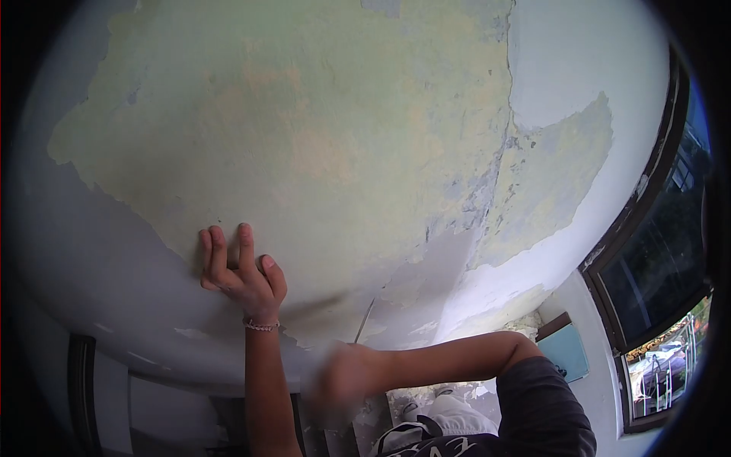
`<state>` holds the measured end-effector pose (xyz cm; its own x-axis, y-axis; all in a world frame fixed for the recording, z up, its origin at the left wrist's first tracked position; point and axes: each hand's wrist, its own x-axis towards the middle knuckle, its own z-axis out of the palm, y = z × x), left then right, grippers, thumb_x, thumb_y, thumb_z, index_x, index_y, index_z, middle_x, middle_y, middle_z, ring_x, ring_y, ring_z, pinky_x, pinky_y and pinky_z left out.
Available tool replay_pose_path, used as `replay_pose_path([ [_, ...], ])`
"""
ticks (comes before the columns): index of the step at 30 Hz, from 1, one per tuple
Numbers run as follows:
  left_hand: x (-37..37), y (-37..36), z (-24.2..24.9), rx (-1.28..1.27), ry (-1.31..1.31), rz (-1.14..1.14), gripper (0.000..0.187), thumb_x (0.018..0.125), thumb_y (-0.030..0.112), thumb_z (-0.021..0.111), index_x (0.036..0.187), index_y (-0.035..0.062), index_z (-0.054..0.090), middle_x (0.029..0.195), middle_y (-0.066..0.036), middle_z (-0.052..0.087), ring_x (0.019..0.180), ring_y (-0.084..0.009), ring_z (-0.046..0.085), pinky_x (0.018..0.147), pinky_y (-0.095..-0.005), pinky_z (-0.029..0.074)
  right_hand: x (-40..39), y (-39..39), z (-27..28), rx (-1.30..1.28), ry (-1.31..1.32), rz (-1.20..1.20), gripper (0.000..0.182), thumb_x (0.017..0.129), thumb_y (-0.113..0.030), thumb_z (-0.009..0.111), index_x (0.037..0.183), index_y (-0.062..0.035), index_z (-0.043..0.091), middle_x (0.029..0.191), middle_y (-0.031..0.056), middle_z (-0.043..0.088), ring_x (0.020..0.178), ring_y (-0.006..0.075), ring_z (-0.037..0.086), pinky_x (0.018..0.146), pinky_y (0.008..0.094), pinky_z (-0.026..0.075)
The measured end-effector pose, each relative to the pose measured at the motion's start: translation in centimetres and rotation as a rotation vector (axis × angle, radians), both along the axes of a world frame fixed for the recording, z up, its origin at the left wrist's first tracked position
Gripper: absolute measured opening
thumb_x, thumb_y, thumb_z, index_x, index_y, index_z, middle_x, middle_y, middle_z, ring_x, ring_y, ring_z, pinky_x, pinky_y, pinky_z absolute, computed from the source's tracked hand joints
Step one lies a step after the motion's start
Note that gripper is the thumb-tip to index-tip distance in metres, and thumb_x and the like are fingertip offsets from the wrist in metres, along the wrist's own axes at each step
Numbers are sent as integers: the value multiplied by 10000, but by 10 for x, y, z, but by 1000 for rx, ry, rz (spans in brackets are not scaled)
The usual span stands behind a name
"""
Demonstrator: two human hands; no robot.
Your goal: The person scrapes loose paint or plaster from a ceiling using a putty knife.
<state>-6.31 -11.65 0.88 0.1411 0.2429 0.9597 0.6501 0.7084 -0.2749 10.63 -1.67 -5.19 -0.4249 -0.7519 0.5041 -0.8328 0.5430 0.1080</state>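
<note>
My left hand is raised with its fingers apart and the fingertips against the wall, where the white paint is peeled back to a patchy green and yellow layer. It holds nothing, and a beaded bracelet circles the wrist. Smeared by motion, my right hand is lower, in front of my body. A thin metal blade, seemingly a scraper seen edge-on, sticks up from that fist and slants toward the wall's lower part. Its handle is hidden in the hand.
White paint borders the bare patch at upper right, and a crack runs down the wall. A dark-framed window is on the right. Beneath it stands a light blue panel. Pale flakes lie on the floor by my shoe and trousers.
</note>
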Motion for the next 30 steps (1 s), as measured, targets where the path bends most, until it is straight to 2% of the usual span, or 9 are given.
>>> replay_pose_path([
  [2,1,0,1,-4,-10,2,434,1011,224,374,1348,-9,517,1418,-209,388,1376,-389,341,1072,-456,264,-29,25,3,-74,-181,-112,171,739,-209,647,889,-169,576,604,20,574,524,230,639,391,349,437],
  [7,-2,1,1,24,5,-4,427,999,231,391,1347,33,540,1415,-188,407,1362,-384,367,1047,-441,272,5,-13,16,-91,-37,-12,169,715,-168,673,869,-153,605,568,59,604,542,269,654,430,393,467],
  [10,-1,0,0,27,6,-26,422,989,233,405,1343,57,554,1417,-177,416,1355,-381,385,1028,-424,270,-27,25,9,-134,-201,-163,155,733,-166,652,880,-154,604,567,57,597,525,256,649,419,381,466],
  [11,-2,1,0,36,10,-31,422,988,233,407,1341,57,555,1417,-177,417,1354,-382,387,1024,-420,268,-31,22,7,-141,-160,-148,199,720,-206,655,908,-178,596,608,6,553,485,198,604,381,348,426],
  [15,2,-1,3,-15,-6,20,434,999,208,389,1345,-21,516,1413,-219,387,1356,-405,363,1073,-473,273,7,2,42,-202,-15,-35,211,709,-183,674,903,-173,593,602,48,598,549,244,651,418,390,469],
  [18,5,-4,-1,-27,-22,22,432,995,202,394,1341,-23,519,1411,-218,388,1358,-404,360,1073,-474,275,-14,13,27,-218,-144,-55,228,713,-194,682,920,-175,589,616,44,599,562,247,654,431,392,482],
  [19,6,-4,0,-28,-24,22,430,993,200,395,1338,-24,521,1411,-218,388,1358,-405,360,1073,-474,276,-39,25,20,-206,-209,-195,241,714,-193,685,936,-178,591,611,39,594,567,255,654,446,396,491],
  [23,-2,-1,-1,38,7,-19,424,965,228,427,1325,59,575,1407,-181,434,1343,-371,409,1008,-415,269,2,5,43,-220,30,32,229,734,-195,639,955,-155,599,636,8,552,492,192,595,389,358,427],
  [30,4,-2,2,-2,-16,12,431,982,213,409,1338,9,539,1397,-209,421,1362,-392,367,1069,-458,271,-11,30,47,-378,13,-17,218,666,-92,677,863,-127,590,662,6,555,478,202,568,387,344,413],
])
